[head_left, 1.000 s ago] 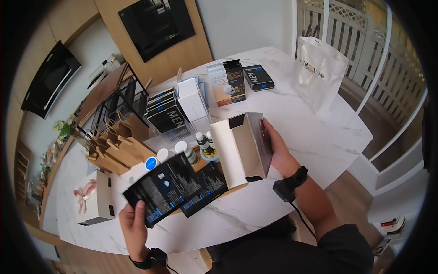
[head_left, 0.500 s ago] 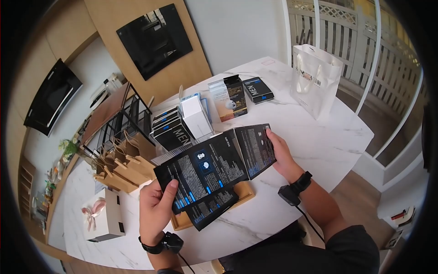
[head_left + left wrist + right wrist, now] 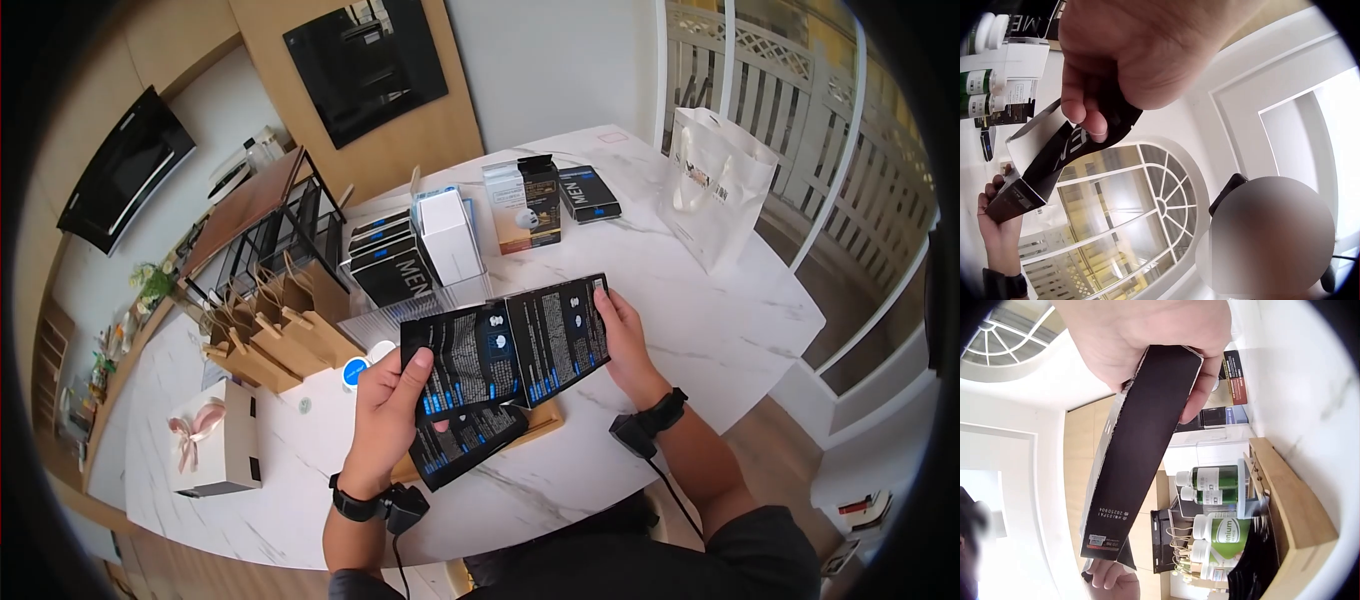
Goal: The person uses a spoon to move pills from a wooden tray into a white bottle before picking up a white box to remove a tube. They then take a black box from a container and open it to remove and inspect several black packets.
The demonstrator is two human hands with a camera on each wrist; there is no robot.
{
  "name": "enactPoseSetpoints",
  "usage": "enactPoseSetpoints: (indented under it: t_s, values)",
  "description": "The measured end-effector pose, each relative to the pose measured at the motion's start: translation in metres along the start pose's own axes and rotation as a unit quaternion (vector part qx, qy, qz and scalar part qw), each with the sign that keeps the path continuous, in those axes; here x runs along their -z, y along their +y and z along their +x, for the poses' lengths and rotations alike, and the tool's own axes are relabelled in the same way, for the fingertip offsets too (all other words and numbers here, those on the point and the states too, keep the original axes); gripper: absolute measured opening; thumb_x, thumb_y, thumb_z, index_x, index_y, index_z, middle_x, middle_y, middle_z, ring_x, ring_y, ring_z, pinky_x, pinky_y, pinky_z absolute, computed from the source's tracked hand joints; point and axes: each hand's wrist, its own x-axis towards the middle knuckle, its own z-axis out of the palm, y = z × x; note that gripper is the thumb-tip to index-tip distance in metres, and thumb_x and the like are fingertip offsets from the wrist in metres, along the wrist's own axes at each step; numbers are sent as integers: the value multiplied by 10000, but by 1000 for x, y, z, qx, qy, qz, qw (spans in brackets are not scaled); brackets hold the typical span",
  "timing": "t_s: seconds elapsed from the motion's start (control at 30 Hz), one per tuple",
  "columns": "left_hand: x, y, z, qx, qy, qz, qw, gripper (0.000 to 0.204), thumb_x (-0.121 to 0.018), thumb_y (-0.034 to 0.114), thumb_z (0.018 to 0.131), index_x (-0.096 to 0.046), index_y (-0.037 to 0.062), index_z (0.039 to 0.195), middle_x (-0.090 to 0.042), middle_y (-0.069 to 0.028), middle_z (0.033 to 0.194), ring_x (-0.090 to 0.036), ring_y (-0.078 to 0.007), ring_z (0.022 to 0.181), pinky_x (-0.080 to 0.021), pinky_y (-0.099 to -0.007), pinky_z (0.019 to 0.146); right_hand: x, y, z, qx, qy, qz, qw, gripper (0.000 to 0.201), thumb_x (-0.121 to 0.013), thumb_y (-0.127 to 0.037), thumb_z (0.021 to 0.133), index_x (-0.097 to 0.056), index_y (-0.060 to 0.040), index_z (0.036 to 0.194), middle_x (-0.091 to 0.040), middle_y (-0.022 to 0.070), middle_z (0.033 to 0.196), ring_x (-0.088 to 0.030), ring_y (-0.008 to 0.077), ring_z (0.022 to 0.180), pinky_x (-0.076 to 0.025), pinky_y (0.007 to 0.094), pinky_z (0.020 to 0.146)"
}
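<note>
My left hand (image 3: 385, 410) pinches a flat black sachet (image 3: 455, 365) by its left edge, thumb on the printed face. My right hand (image 3: 632, 345) grips a black carton (image 3: 560, 340) at its right side, thumb over the edge. The sachet and carton meet side by side, both showing small white and blue print. From the left wrist view, the carton's pale inside (image 3: 1034, 140) shows beside the sachet. Its narrow dark side (image 3: 1138, 444) fills the right wrist view. Below them a second black sachet (image 3: 470, 440) lies over the wooden tray (image 3: 545, 418).
Green bottles (image 3: 1216, 478) and white-capped tubs (image 3: 1230, 531) stand by the tray. Behind are a clear holder of black MEN boxes (image 3: 390, 270), paper bags (image 3: 285, 330) and an upright box (image 3: 525, 215). A ribboned box (image 3: 220, 440) sits left, a white bag (image 3: 715, 190) far right.
The left hand has brought its sachet right and up to the carton. The right hand has turned the carton so that its printed black face shows instead of its open, pale inside.
</note>
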Motion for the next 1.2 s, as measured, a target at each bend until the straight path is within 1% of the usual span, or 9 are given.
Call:
enactPoseSetpoints:
  t_s: [0.07, 0.17, 0.3, 0.37, 0.47, 0.6, 0.83, 1.0, 1.2]
  values:
    - [-4, 0, 0, -10, 5, -31, 999, 309, -487, 276, 1024, -607, -7, 1056, -657, -44, 779, -568, -74, 528, -449, -199, 470, -2, -3, -1, 2, 1, 2, 1000, 298, -527, -280, 1007, -606, -12, 1109, -675, 26, 921, -639, 53, 783, -516, 198, 680]
    - [-17, -20, 6, 39, -15, -76, 996, 324, -462, 287, 1035, -586, 0, 1121, -666, -50, 910, -603, -85, 643, -486, -222, 545, -2, -2, -3, 10, -3, -9, 1000, 297, -525, -282, 1009, -605, -14, 1110, -671, 19, 913, -631, 47, 775, -510, 195, 677]
    - [-21, -41, 8, 17, -102, 70, 992, 312, -467, 257, 1036, -562, -10, 1167, -629, -17, 866, -545, -60, 623, -450, -216, 544, -4, 5, -2, 41, -14, -66, 997, 296, -522, -286, 1011, -608, -20, 1110, -667, 9, 909, -619, 39, 763, -504, 194, 671]
    - [-32, -20, 0, -29, -27, 159, 986, 295, -512, 196, 1014, -548, -11, 1221, -624, -15, 853, -533, -54, 602, -435, -207, 533, -5, 3, -4, 33, -14, -57, 998, 296, -522, -286, 1011, -609, -19, 1106, -666, 8, 908, -618, 39, 764, -503, 194, 674]
    - [-26, -19, -1, -94, 43, 129, 986, 311, -558, 146, 983, -552, -18, 1247, -639, -25, 841, -526, -47, 575, -423, -198, 509, -4, 3, -2, 7, -6, -21, 1000, 299, -523, -288, 1011, -609, -17, 1101, -666, 7, 905, -618, 40, 767, -501, 195, 679]
    - [-20, -25, -3, -62, -12, 185, 981, 286, -535, 153, 995, -584, -14, 1222, -617, -15, 834, -553, -60, 552, -401, -193, 466, -3, 3, -1, -10, -4, -7, 1000, 306, -522, -292, 1011, -606, -11, 1098, -666, 12, 901, -621, 43, 770, -504, 199, 684]
    - [-28, -17, -5, -44, 47, 112, 992, 264, -548, 92, 973, -591, -24, 1207, -625, -11, 725, -566, -63, 507, -409, -198, 462, -4, 2, -2, 15, 2, -33, 999, 306, -521, -295, 1011, -601, -15, 1102, -671, 18, 908, -622, 43, 754, -504, 193, 661]
    - [-23, -34, 4, -51, 5, 275, 960, 255, -557, 129, 969, -597, -44, 1152, -628, -33, 690, -564, -69, 503, -429, -213, 476, -5, 3, -4, 37, -17, -82, 996, 305, -533, -274, 1008, -591, 0, 1130, -662, 5, 889, -598, 26, 736, -489, 185, 647]
    - [-22, -37, 11, 25, -2, 78, 997, 151, -560, 79, 962, -602, -26, 1063, -619, -15, 668, -543, -55, 503, -424, -211, 474, -4, 8, -3, 56, -20, -76, 995, 305, -534, -266, 1009, -590, 3, 1142, -654, -3, 905, -582, 22, 750, -476, 183, 659]
